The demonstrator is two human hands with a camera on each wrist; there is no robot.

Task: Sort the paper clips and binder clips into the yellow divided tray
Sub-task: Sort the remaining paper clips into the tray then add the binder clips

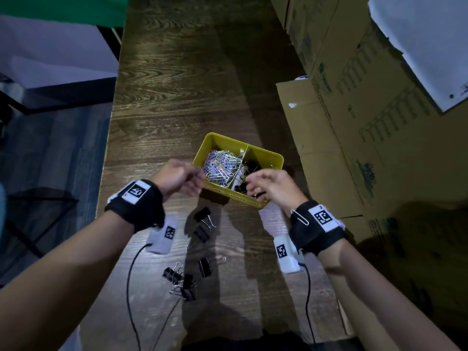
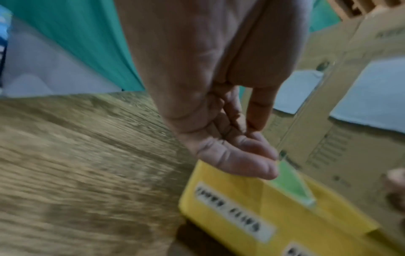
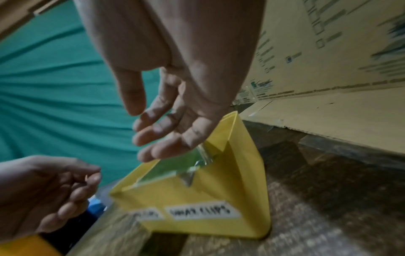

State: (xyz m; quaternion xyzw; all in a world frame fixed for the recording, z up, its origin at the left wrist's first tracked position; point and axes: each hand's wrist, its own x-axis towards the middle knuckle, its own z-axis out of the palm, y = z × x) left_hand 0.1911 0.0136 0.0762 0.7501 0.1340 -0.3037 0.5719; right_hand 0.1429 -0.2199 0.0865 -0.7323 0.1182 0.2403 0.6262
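Note:
The yellow divided tray (image 1: 263,154) (image 2: 241,216) (image 3: 197,190) stands on the wooden table. Its left compartment holds several coloured paper clips (image 1: 220,165), and black binder clips (image 1: 249,165) lie in the right one. My left hand (image 1: 177,178) (image 2: 230,147) (image 3: 50,190) hovers at the tray's left near corner with its fingers loosely curled and nothing visible in them. Over the binder clip compartment hangs my right hand (image 1: 268,186) (image 3: 171,129), fingers relaxed and empty. Several black binder clips (image 1: 202,214) (image 1: 188,287) lie loose on the table in front of the tray.
Cardboard boxes (image 1: 354,148) stand close along the tray's right side. The table's left edge (image 1: 109,148) drops to the floor. One silver paper clip (image 1: 300,217) clings to my right wrist strap. Black cables (image 1: 131,274) trail across the near table.

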